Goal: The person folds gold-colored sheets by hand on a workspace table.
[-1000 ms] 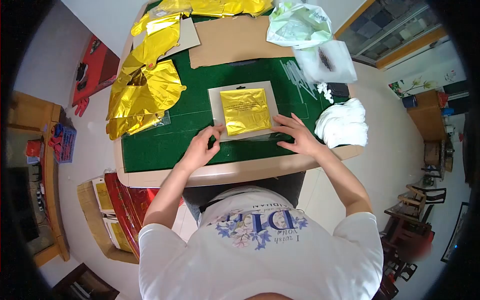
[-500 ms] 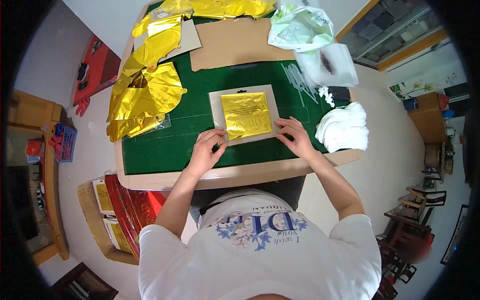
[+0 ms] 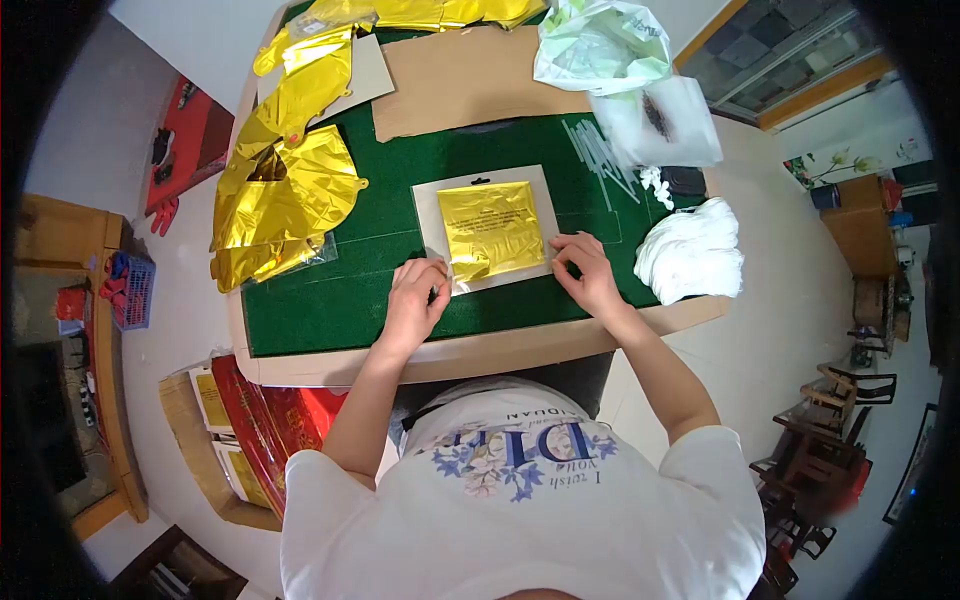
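**Right hand draws in, both hands now at the card**

We see the left hand curled at the lower left corner of the pale card, much as it was a second ago. Its fingers bend toward the thumb with a small gap; we cannot tell whether they pinch anything. The folded gold foil square lies flat on the card, at the middle of the near half of the green tabletop. The right hand has changed more: its spread fingers have gathered toward the thumb at the card's right edge. We cannot tell if that edge is gripped, but we judge the card is being steadied from both sides.

Around it, we find a cardboard box on the floor at left, then crinkled gold foil pieces, well apart from the card. A brown cardboard sheet lies beyond it. At right sit pale strips and a white cloth bundle, which we judge likeliest to hinder the right arm.
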`<state>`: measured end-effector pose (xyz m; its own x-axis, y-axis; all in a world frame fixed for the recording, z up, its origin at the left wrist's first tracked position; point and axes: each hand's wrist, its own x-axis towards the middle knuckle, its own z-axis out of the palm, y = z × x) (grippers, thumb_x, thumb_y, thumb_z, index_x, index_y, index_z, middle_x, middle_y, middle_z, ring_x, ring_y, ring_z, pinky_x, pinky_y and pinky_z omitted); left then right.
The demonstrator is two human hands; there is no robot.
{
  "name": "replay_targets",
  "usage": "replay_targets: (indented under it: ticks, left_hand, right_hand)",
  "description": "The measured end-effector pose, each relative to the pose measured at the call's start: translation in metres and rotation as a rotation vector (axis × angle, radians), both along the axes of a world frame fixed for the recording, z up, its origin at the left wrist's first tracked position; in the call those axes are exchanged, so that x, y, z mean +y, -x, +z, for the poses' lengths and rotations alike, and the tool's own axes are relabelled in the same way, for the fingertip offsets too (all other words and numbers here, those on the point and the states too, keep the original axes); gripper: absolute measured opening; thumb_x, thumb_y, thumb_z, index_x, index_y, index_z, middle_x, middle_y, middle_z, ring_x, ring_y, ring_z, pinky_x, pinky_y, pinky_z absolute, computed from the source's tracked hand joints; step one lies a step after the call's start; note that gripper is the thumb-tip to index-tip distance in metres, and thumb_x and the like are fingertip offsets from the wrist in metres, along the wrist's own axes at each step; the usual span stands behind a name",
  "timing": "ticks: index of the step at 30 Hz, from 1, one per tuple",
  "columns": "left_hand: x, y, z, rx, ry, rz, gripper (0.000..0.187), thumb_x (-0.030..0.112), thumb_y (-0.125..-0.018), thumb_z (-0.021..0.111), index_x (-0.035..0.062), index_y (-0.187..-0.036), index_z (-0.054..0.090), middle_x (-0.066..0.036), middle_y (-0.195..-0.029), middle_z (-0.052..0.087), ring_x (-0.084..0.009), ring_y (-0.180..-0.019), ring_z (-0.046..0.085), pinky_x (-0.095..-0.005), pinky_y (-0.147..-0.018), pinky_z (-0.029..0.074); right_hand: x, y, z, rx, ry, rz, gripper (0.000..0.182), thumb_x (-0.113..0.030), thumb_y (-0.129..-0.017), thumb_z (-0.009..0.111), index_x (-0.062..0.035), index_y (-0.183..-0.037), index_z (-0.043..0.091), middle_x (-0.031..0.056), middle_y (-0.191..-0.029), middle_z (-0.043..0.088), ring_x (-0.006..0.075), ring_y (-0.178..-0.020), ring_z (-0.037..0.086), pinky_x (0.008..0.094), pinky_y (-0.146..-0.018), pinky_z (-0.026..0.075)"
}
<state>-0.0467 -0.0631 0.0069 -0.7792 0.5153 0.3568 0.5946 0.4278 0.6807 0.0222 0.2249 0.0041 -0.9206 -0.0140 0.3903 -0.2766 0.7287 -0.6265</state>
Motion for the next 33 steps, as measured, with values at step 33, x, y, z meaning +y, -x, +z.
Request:
replay_targets:
  ticks: [33]
  left_hand:
    - [-0.0032, -0.0010, 0.0023, 0.136, 0.051, 0.136, 0.027, -0.010, -0.070, 0.061, 0.0020, -0.091, 0.049, -0.018, -0.111, 0.052, -0.0383, -0.109, 0.050, -0.0430, -0.089, 0.046]
  right_hand:
    - [-0.0030, 0.0029, -0.0037, -0.016, -0.111, -0.283, 0.023, -0.004, -0.069, 0.066, -0.0057, -0.089, 0.055, 0.0099, -0.094, 0.052, 0.0315, -0.096, 0.048, 0.0408, -0.082, 0.039]
